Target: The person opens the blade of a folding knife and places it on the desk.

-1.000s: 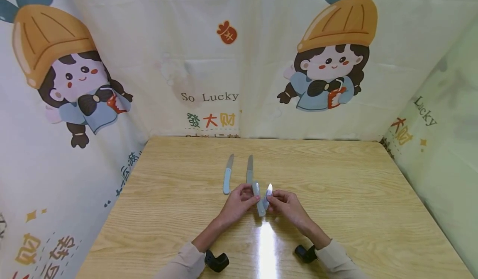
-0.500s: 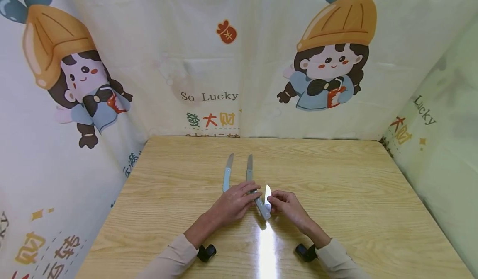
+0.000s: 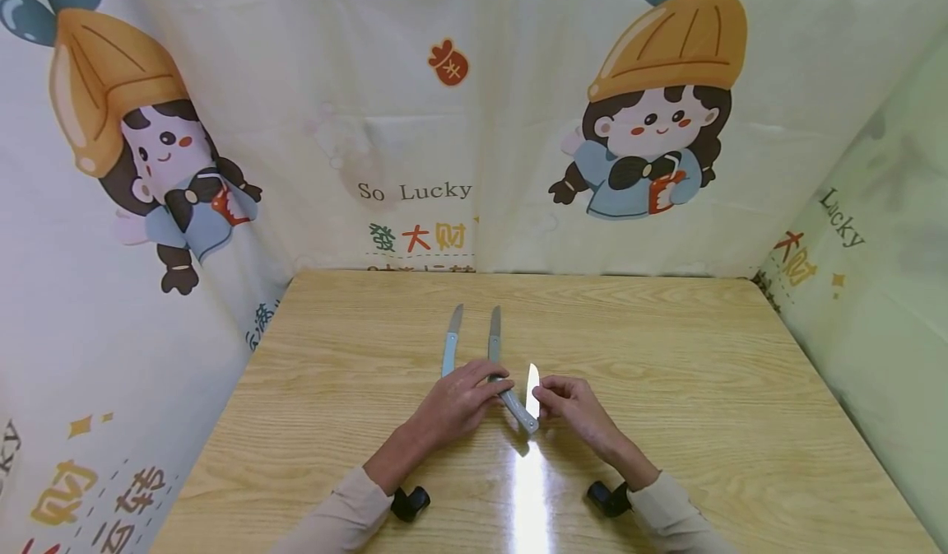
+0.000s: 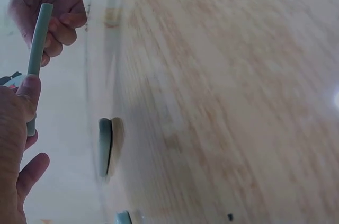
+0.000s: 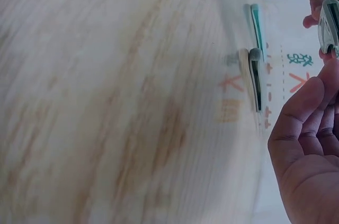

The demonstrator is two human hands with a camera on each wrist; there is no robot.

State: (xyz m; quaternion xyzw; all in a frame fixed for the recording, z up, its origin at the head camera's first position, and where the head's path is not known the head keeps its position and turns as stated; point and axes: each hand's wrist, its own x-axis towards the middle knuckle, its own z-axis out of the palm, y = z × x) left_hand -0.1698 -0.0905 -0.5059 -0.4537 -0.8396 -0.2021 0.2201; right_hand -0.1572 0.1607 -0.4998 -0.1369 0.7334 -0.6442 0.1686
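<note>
A grey folding knife is held between both hands, its blade partly swung out from the handle in a narrow V. My left hand grips the handle from the left, back of the hand upward. From the right, my right hand pinches the shiny blade between thumb and fingers. The left wrist view shows the left thumb against the handle; in the right wrist view the blade is mostly hidden. Just beyond the left hand lie a light blue knife and a grey knife, both unfolded, blades pointing away.
The wooden table reaches back to a printed cloth, which hangs behind and along both sides. Black wrist cameras hang beneath both wrists. A bright reflection lies on the table in front of the hands.
My left hand has turned over on the handle and moved slightly left. The handle now slants further from the blade, so the angle between them is wider. The right hand keeps its pinch.
</note>
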